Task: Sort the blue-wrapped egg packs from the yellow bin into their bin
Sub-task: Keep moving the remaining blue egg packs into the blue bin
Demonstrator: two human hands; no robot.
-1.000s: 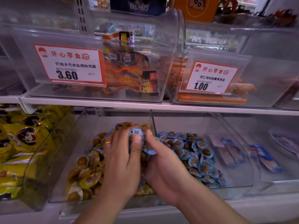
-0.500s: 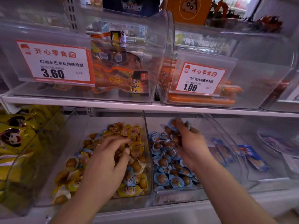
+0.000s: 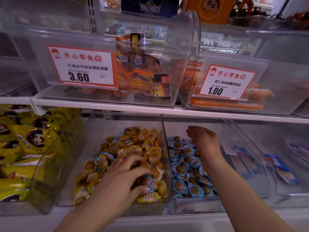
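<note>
A clear bin point(image 3: 93, 148) on the lower shelf is full of yellow-wrapped egg packs point(image 3: 147, 136), with a few blue-wrapped ones mixed in. My left hand point(image 3: 127, 178) reaches into its front right part and pinches a blue-wrapped egg pack point(image 3: 148, 182) between thumb and fingers. Another blue pack point(image 3: 107, 158) lies left of that hand. To the right stands the clear bin point(image 3: 197, 208) holding blue-wrapped egg packs point(image 3: 189, 178). My right hand point(image 3: 203, 141) hovers above its back part, fingers relaxed and holding nothing.
Yellow snack bags point(image 3: 25, 148) fill the bin at far left. Right of the blue bin, clear bins hold flat blue packets point(image 3: 282, 169). The white shelf edge point(image 3: 167, 113) hangs just above, bearing bins with price cards point(image 3: 82, 67) and orange sausages point(image 3: 225, 104).
My right hand has let go of its blue packs over the blue bin and opened. My left hand moved forward in the yellow bin and took hold of a blue pack.
</note>
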